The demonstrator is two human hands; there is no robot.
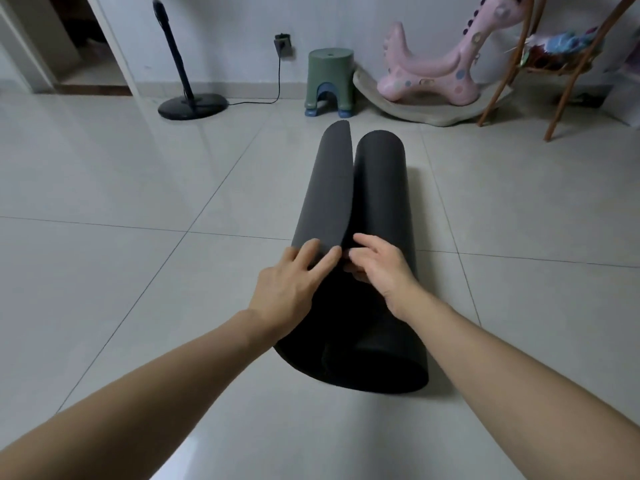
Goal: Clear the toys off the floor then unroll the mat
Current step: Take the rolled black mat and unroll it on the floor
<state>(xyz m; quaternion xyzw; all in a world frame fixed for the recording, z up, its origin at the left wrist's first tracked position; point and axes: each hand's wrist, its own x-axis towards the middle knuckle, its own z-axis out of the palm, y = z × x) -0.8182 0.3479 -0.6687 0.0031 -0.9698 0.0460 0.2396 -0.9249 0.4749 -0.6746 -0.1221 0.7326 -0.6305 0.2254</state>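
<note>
Head cam: both hands on the half-opened mat

Head view looks down two bare forearms at a dark grey mat lying on the pale tiled floor, running lengthwise away from the person. It's mostly still rolled: the fat roll sits on the right, and a loose flap has peeled up on the left and stands curved beside it, with a narrow gap between the two.

Left hand is on the near end of that flap, fingers fairly straight and spread over its outer face; where the thumb sits, I can't tell. Right hand is on the roll just beside it, fingers curled down into the gap between flap and roll, looks like it's gripping the mat's edge there. The two hands are nearly touching at the fingertips.

Along the far wall: a black fan stand with its round base on the tiles and a cord running to a wall socket, a green stool with blue feet, a pink spotted rocking animal toy on a pale rocker base, and a wooden rack with colourful stuff on its shelf. Doorway at the top left
</note>
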